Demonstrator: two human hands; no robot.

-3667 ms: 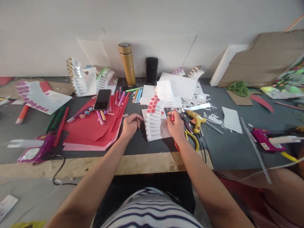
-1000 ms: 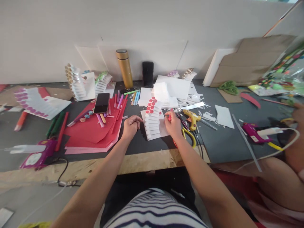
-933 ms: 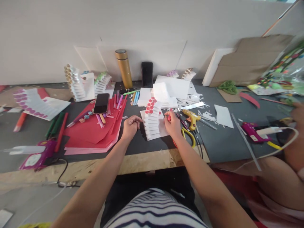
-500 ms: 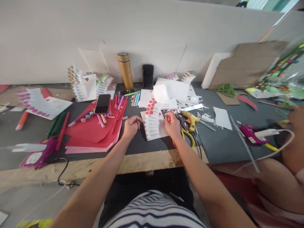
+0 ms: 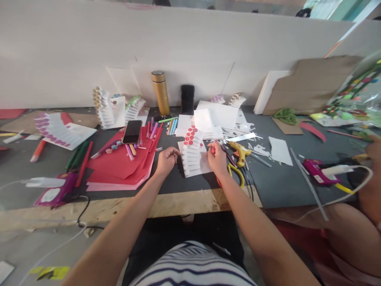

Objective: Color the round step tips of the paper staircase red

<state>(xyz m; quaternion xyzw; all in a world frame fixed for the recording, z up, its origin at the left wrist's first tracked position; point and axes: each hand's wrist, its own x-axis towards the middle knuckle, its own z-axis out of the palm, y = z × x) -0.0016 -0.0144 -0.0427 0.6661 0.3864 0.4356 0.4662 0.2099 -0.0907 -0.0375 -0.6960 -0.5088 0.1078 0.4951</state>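
Note:
A white paper model made of stacked folded strips with red dots at their ends lies on the dark mat in front of me. My right hand rests at its right side, fingers closed round a red marker. My left hand sits curled in a loose fist just left of the model; nothing shows in it. Yellow-handled scissors lie just right of my right hand.
Red paper sheets with a phone and markers lie left. A yellow glue gun, paper scraps, a gold flask and other strip models surround the work. Purple glue guns sit at both sides. Another person's leg is at right.
Both hands have stayed beside the paper model. The view has tilted and shifted slightly, showing more of the wall's top edge.

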